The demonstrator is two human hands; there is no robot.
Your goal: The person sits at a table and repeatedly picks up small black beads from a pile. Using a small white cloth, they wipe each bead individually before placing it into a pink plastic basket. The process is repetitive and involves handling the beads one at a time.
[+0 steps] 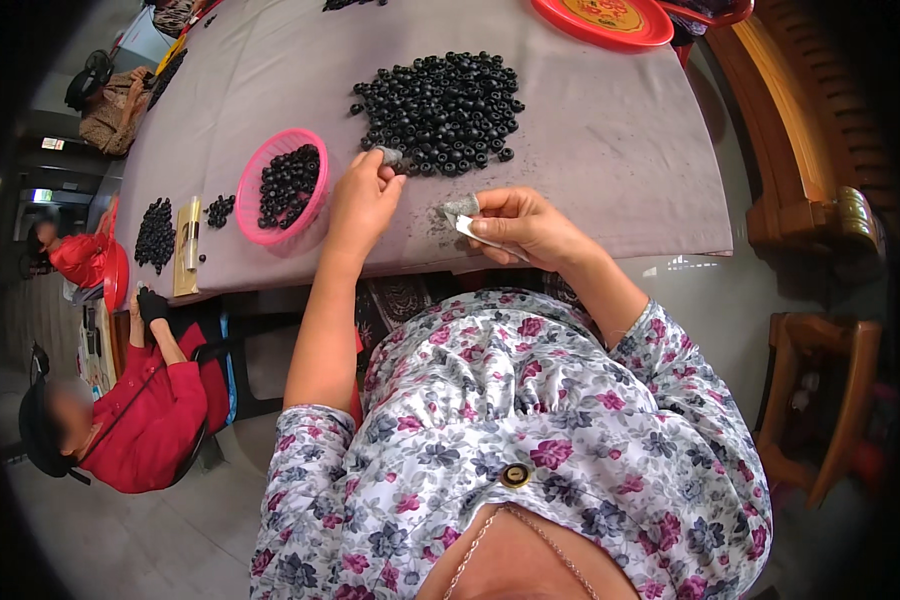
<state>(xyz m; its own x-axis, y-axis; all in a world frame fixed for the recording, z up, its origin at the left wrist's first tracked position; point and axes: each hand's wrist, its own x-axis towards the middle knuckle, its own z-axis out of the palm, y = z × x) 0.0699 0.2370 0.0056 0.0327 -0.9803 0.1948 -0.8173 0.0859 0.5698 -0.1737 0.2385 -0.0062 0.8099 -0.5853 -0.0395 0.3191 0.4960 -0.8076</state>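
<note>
My right hand [530,232] has its thumb and forefinger pinched on a small white strip [465,224], and a grey finger cover [459,205] wraps the forefinger's tip. My left hand [362,200] has thumb and forefinger drawn close to each other, the forefinger in a second grey cover [390,156]; whether a bead sits between them I cannot tell. Just left of my right fingertips, dark specks [428,222] dust the grey tablecloth [620,170]. The big heap of black beads [440,105] begins right at my left fingertips and spreads away beyond both hands. Near my left wrist, on its outer side, stands a pink basket [256,230], part filled with more black beads [290,185]. Farther left of those fingers come a little bead cluster [219,210], a flat tan strip [182,268] and another bead pile [155,235]. Well apart from my fingers, a person in red [150,420] sits to the left, and a red tray [660,30] lies past the heap, to the right.
</note>
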